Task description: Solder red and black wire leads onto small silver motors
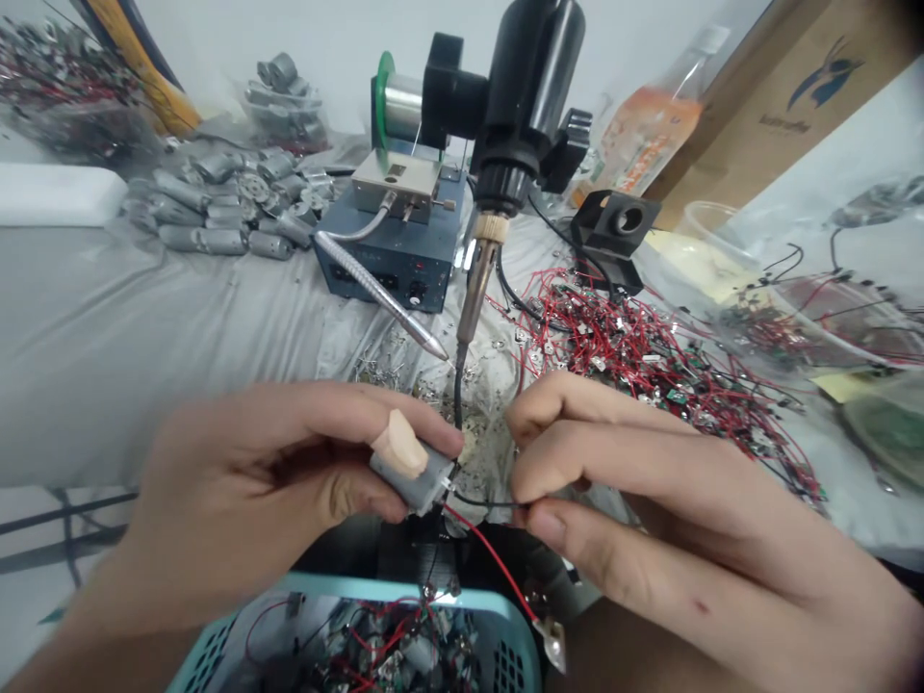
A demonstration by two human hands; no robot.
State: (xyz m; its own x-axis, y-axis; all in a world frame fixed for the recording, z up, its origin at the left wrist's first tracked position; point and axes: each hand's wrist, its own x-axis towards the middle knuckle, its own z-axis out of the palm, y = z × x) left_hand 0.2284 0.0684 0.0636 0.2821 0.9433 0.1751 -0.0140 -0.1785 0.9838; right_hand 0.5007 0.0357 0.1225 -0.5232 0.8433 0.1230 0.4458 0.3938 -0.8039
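Between thumb and fingers, my left hand (pixel 289 462) holds a small grey electric motor (pixel 425 481). One of its fingers wears a beige finger cot (pixel 400 445). My right hand (pixel 621 481) pinches a black wire (pixel 483 501) that runs from the motor's end. From the same end a red wire (pixel 498 558) hangs down, with a shiny metal tab (pixel 552 643) at its tip. Just beyond the hands, a soldering iron (pixel 473 289) points downward in its stand. Beside the iron's tip ends the solder feed tube (pixel 390 298).
Behind stands a blue solder feeder box (pixel 390 245) with a solder spool (pixel 402 106). Grey motors (pixel 231 197) lie piled at left. Red-wired parts (pixel 635 346) are heaped at right. Below, a light-blue basket (pixel 462 599) holds wired parts. An orange-labelled bottle (pixel 650 125) stands at back right.
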